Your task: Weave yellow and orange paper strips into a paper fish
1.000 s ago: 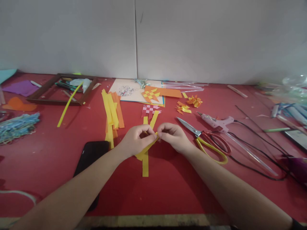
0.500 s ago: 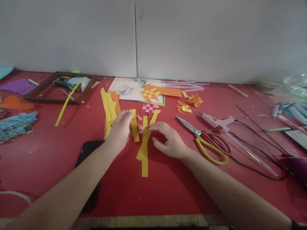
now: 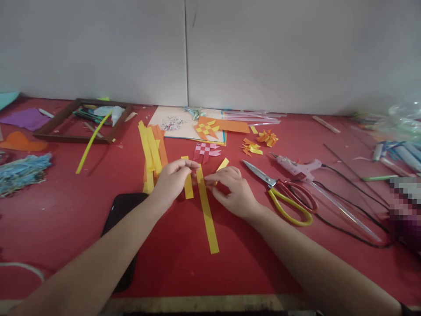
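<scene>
My left hand (image 3: 173, 180) is closed in a pinch on a short yellow paper strip (image 3: 188, 186) that stands nearly upright in front of it. My right hand (image 3: 232, 188) pinches the top of a long yellow paper strip (image 3: 208, 215) that lies on the red table (image 3: 230, 263) and runs toward me. Another short yellow strip end (image 3: 222, 164) pokes out behind my right fingers. The two hands nearly touch above the strips.
A pile of yellow and orange strips (image 3: 151, 151) lies left of my hands, a black phone (image 3: 123, 228) under my left forearm. Scissors (image 3: 283, 193) and a pink glue gun (image 3: 297, 169) lie to the right. Woven paper pieces (image 3: 205, 150) and a wooden frame (image 3: 82, 120) sit further back.
The crossed strips have been separated. The long strip now lies straight toward me under my right fingers, and my left hand has brought its short strip in beside it.
</scene>
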Action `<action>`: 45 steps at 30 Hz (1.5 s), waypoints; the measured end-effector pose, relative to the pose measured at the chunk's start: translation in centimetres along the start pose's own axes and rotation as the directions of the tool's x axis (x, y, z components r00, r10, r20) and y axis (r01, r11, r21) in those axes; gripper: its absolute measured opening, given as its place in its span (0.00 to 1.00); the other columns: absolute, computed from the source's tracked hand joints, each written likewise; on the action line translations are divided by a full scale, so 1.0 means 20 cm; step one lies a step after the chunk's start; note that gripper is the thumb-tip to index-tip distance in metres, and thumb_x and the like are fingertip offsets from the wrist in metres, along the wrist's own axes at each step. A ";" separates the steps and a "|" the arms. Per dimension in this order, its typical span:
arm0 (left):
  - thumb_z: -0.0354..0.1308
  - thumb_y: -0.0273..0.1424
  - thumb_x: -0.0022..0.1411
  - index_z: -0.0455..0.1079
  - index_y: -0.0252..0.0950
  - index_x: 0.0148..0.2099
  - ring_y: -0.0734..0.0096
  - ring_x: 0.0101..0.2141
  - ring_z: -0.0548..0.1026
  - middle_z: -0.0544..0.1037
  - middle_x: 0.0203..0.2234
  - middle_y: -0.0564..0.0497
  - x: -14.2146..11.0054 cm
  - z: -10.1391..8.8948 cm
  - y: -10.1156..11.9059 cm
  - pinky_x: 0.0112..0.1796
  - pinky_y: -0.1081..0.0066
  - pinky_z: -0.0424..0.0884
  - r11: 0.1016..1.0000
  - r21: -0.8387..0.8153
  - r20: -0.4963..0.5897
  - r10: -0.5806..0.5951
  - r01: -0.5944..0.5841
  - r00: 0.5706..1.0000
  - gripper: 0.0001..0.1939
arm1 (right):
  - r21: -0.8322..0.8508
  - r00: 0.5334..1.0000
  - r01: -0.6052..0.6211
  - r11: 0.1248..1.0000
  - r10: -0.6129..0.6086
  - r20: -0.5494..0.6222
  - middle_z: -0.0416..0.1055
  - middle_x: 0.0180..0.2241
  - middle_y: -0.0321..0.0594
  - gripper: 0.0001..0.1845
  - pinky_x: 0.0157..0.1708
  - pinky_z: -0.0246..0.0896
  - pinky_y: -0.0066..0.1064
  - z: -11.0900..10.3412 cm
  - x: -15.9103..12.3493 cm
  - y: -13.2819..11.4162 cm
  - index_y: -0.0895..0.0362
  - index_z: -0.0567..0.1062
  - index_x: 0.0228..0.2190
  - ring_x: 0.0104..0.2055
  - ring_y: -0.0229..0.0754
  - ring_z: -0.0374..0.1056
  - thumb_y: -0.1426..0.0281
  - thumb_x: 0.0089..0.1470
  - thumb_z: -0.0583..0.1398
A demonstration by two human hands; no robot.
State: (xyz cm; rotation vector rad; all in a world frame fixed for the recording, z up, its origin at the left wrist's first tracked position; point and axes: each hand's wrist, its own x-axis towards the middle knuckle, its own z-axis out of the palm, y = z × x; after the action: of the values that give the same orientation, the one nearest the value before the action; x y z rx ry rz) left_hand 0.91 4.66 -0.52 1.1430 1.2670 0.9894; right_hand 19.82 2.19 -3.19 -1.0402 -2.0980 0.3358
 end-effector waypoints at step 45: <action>0.62 0.30 0.54 0.69 0.36 0.35 0.74 0.23 0.73 0.72 0.20 0.56 0.05 -0.01 -0.02 0.27 0.73 0.69 0.975 -0.220 -0.106 -0.037 0.013 0.994 0.06 | 0.920 0.701 -0.386 0.073 0.671 0.241 0.66 0.20 0.32 0.11 0.23 0.69 0.28 -0.09 0.08 0.13 0.53 0.71 0.27 0.22 0.34 0.64 0.59 0.48 0.63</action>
State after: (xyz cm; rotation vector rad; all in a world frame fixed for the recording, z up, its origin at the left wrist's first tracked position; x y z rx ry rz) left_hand 0.74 5.56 -1.12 0.9104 1.2208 1.1555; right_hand 22.02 4.82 -2.43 -0.9276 -0.7564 1.5409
